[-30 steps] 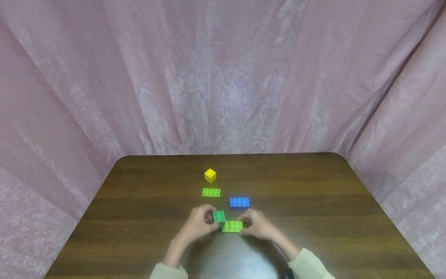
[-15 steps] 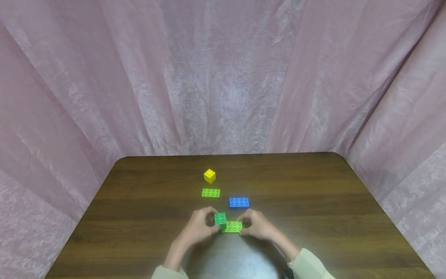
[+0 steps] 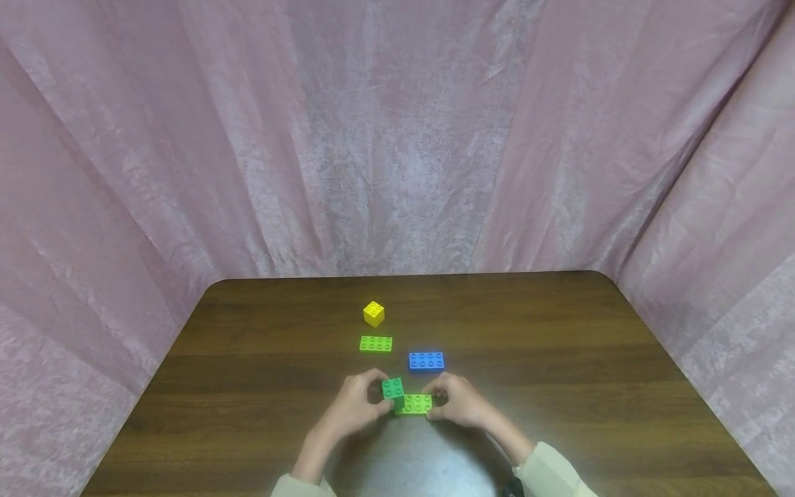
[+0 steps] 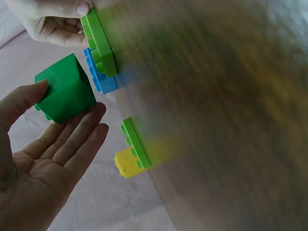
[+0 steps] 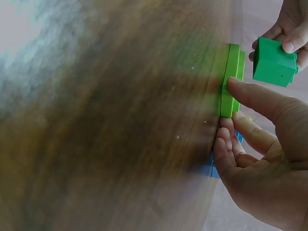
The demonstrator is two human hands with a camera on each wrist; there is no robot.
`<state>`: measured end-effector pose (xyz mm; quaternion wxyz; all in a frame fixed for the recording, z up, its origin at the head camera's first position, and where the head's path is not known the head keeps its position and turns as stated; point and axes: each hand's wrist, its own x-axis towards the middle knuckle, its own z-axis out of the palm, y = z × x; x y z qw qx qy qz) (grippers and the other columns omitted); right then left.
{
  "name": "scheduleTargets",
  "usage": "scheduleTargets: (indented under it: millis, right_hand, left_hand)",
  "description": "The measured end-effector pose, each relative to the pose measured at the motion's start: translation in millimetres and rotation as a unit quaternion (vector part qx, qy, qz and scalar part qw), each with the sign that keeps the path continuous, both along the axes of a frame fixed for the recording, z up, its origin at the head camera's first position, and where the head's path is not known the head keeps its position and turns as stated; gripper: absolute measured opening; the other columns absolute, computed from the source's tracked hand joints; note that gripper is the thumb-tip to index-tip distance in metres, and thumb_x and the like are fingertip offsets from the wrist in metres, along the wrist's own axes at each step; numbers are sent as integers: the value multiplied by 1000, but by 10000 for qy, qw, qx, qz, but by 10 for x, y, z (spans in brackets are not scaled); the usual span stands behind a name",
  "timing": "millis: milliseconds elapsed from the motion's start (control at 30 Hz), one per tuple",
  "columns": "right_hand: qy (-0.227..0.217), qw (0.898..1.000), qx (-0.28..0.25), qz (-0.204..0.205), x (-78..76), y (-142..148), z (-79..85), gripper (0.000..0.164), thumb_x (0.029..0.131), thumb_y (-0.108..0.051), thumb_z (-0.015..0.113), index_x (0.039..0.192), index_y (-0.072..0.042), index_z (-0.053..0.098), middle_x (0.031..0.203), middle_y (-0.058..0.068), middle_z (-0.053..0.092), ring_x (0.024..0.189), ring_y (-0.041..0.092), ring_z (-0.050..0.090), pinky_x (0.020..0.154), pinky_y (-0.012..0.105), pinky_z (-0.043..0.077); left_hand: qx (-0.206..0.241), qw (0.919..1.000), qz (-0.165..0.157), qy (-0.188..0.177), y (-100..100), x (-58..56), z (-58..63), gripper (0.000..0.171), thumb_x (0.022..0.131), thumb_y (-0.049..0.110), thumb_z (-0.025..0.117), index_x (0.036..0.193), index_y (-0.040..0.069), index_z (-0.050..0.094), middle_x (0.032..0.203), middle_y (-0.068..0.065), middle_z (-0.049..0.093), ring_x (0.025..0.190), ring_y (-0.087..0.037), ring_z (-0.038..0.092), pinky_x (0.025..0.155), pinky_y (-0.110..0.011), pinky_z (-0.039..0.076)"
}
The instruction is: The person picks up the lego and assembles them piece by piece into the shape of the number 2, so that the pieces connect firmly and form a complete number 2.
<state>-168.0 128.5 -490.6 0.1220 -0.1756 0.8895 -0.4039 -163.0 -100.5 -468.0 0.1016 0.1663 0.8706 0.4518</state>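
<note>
My left hand (image 3: 359, 400) pinches a green 2x2 toy brick (image 3: 393, 388) between thumb and fingers. In the left wrist view this green brick (image 4: 65, 89) hangs tilted, above the tabletop and apart from the pieces there. Below it lies a flat lime-green 2x4 toy brick (image 3: 417, 404), whose left end the green brick overlaps in the head view. My right hand (image 3: 456, 400) holds the lime brick's right end, and its thumb presses the near long side of that brick (image 5: 230, 91) in the right wrist view.
Just beyond the hands sits a blue 2x4 brick (image 3: 426, 362). Farther back on the brown wooden table (image 3: 248, 359) are a second flat lime-green brick (image 3: 375, 344) and a yellow 2x2 brick (image 3: 374, 314). Pink curtains (image 3: 397, 138) surround the table's far and side edges.
My left hand has shifted slightly right, bringing the green brick farther over the lime brick's left end. The right hand and the other bricks stay where they were.
</note>
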Motion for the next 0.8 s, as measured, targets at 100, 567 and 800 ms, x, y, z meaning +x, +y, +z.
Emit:
scheduleTargets:
  millis: [100, 567, 800]
  right_hand:
    - [-21, 10000, -7, -4, 2, 4, 9, 33, 69, -5, 80, 101, -1, 71, 93, 8, 64, 86, 18, 56, 75, 36, 52]
    - [-81, 10000, -29, -11, -19, 21, -23, 34, 69, -6, 80, 102, -1, 71, 95, 9, 65, 87, 19, 56, 76, 38, 52]
    - [-40, 10000, -17, 13, -24, 15, -20, 34, 69, -6, 79, 102, 0, 71, 93, 9, 65, 86, 18, 56, 76, 35, 51]
  left_hand:
    - [3, 10000, -1, -10, 8, -4, -3, 36, 79, 8, 71, 112, -3, 62, 109, -22, 69, 104, -36, 66, 92, -53, 55]
    - [78, 9986, -333, -391, 40, -9, -20, 32, 85, 6, 67, 113, -8, 58, 107, -25, 68, 99, -37, 67, 84, -45, 60]
    - [98, 9984, -350, -434, 63, -6, -6, 32, 85, 5, 65, 113, -8, 57, 107, -25, 67, 100, -37, 67, 85, -46, 59]
